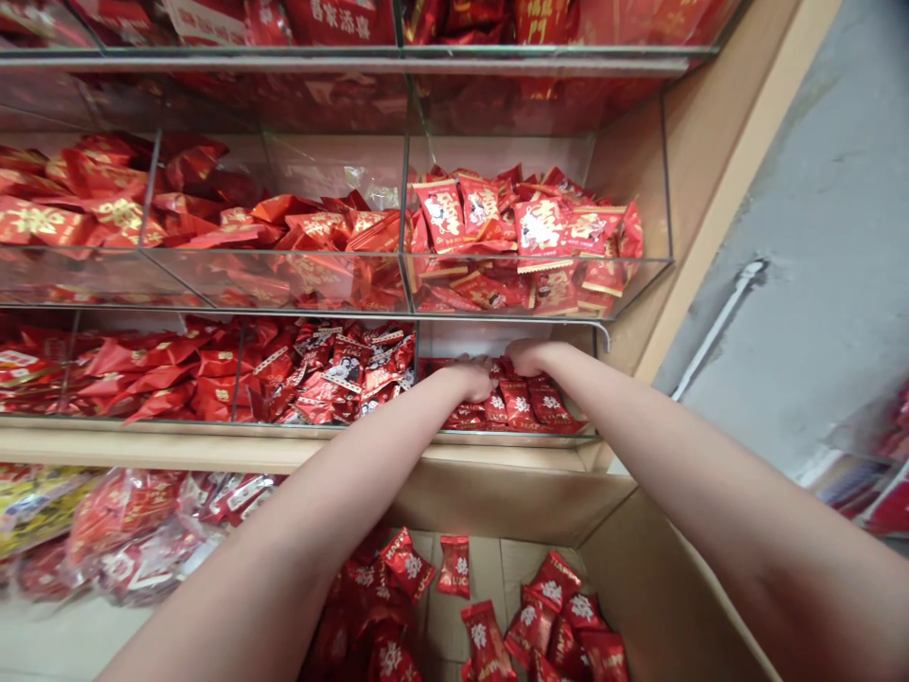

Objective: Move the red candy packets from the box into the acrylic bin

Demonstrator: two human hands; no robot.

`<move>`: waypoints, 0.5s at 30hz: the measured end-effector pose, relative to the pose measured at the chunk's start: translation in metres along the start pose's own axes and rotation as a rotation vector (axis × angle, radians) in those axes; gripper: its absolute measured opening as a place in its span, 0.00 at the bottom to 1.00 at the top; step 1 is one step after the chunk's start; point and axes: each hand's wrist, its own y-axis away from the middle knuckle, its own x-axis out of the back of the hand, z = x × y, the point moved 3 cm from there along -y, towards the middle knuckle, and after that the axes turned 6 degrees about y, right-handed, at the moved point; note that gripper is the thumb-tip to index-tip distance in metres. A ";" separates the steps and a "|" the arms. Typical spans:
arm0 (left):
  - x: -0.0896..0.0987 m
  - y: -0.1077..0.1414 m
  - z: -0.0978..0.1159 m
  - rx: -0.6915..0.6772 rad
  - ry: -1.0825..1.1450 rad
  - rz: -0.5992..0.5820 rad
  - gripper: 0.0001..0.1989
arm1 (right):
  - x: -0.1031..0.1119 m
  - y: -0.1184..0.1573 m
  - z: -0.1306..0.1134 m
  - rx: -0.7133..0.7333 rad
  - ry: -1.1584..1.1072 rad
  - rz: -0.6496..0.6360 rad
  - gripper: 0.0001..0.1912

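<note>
Red glossy packets (520, 405), white characters on front.

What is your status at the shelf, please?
Left hand and right hand inside lower bin, at red packets. Cardboard box below, holding similar packets. Shelf edge just above hands.

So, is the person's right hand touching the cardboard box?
Apart. The head view plainly shows red packets and the wooden shelf edge between the right hand and the cardboard box below.
</note>
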 end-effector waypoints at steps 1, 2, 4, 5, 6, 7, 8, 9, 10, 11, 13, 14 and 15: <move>-0.001 -0.001 0.000 0.011 0.000 0.001 0.18 | 0.000 0.000 0.000 0.001 0.004 -0.006 0.14; -0.001 -0.002 0.001 0.023 0.000 0.003 0.18 | 0.001 -0.001 0.001 0.001 0.007 -0.009 0.14; -0.003 -0.002 0.001 0.040 -0.002 0.009 0.17 | 0.001 -0.002 0.002 0.004 0.010 -0.009 0.14; -0.003 -0.002 0.001 0.043 -0.003 0.013 0.17 | 0.000 -0.002 0.003 0.006 0.011 -0.007 0.14; -0.003 -0.002 0.002 0.042 -0.003 0.016 0.17 | 0.000 -0.002 0.004 0.009 0.012 -0.004 0.14; -0.002 -0.002 0.002 0.038 -0.003 0.017 0.17 | 0.000 -0.002 0.005 0.009 0.013 -0.003 0.14; -0.001 -0.001 0.002 0.032 -0.003 0.017 0.17 | 0.000 -0.002 0.006 0.008 0.014 -0.002 0.14; 0.000 -0.001 0.002 0.028 -0.004 0.019 0.17 | 0.000 -0.002 0.007 0.004 0.014 -0.001 0.14; 0.001 -0.001 0.002 0.027 -0.005 0.020 0.18 | 0.000 -0.002 0.008 -0.001 0.014 -0.001 0.14; 0.003 0.000 0.002 0.031 -0.008 0.023 0.18 | 0.000 -0.002 0.009 -0.007 0.014 -0.003 0.14; 0.007 0.001 0.002 0.057 -0.018 0.026 0.18 | 0.000 -0.001 0.011 -0.018 0.012 -0.004 0.14; 0.009 0.001 0.001 0.078 -0.025 0.022 0.18 | 0.000 -0.001 0.011 -0.021 0.010 -0.004 0.13; 0.010 0.002 0.000 0.102 -0.034 0.013 0.17 | 0.000 -0.001 0.011 -0.022 0.008 -0.003 0.13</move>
